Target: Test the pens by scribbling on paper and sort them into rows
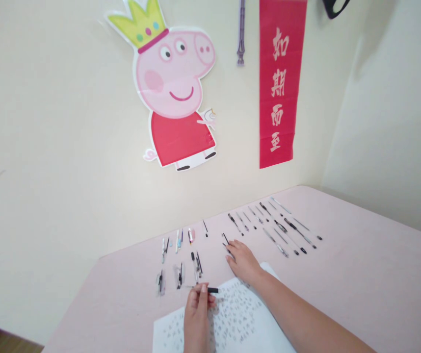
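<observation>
My left hand (197,305) is closed round a pen, whose black end (212,290) sticks out to the right above the written paper. A thin part pokes out on its other side; the rest is hidden by the fingers. My right hand (243,260) reaches across the table beyond the paper, thumb and fingers apart. Its fingertips are at some slim black pen parts (225,239) lying on the table. Whether they grip one of these is hard to make out. Below both hands lies a white sheet of paper (232,318) covered in small handwritten characters.
Rows of pens and pen parts (280,226) lie at the right on the pink table (357,274). More groups of pen parts (180,275) lie at the left. Behind rises a wall with a pig cutout (175,98) and a red banner (282,83).
</observation>
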Tool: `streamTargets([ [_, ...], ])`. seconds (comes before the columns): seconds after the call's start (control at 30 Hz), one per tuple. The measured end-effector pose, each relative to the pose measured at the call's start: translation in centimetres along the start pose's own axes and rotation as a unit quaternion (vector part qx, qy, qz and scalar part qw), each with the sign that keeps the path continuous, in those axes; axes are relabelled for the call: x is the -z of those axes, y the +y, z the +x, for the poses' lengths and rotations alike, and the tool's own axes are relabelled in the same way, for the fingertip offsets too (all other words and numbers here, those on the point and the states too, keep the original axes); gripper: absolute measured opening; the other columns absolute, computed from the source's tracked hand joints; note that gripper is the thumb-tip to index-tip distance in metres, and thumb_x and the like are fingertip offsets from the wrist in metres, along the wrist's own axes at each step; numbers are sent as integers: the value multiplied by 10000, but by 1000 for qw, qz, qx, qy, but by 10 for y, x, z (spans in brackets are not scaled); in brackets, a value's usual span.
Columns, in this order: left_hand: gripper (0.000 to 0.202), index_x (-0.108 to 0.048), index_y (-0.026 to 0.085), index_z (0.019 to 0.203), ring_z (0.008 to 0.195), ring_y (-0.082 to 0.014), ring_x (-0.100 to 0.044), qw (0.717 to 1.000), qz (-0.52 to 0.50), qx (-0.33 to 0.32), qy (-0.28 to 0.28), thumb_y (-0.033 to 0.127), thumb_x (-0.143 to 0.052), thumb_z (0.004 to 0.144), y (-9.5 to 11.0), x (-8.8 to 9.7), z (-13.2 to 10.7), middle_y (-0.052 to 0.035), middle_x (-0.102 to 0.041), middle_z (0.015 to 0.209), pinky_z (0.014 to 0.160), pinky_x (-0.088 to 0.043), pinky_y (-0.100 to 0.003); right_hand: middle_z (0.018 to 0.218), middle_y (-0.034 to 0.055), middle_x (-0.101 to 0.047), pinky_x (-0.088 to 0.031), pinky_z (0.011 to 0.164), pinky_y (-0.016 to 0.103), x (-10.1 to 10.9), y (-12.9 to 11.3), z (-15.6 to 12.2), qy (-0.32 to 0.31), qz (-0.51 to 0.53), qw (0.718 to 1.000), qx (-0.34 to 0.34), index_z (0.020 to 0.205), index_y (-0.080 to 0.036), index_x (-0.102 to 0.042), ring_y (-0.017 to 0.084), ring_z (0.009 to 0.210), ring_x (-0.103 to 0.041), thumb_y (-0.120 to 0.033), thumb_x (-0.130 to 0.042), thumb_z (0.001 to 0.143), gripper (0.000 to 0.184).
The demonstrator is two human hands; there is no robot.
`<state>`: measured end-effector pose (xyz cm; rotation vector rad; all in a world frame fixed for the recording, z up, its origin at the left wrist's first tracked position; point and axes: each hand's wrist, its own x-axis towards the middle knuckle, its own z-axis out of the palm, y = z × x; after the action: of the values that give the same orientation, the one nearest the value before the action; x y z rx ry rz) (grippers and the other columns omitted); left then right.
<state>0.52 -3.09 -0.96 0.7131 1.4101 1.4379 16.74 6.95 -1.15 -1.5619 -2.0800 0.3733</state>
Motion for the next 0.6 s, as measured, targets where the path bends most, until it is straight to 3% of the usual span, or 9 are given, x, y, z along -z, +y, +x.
streamTargets([
  [0.37, 508, -656, 151, 867, 572, -127, -549, 1000, -10, -1, 13, 567, -738, 585, 3, 0, -2, 0, -603, 644, 575, -432, -249, 1360, 152, -490, -281, 1088, 384, -4, 3, 3, 7, 8, 1000, -23, 1335, -86, -468, 250, 1279, -408, -275, -446, 876, 497],
  [0.6, 491, -650, 157, 892, 602, -131, -544, 1000, 17, -3, 1, 579, -691, 644, 1, 1, -1, 2, -601, 632, 599, -423, -247, 1354, 125, -505, -275, 1092, 376, -3, 3, 6, -4, -1, 1000, -19, 1262, -110, -558, 253, 1276, -414, -281, -441, 878, 436],
])
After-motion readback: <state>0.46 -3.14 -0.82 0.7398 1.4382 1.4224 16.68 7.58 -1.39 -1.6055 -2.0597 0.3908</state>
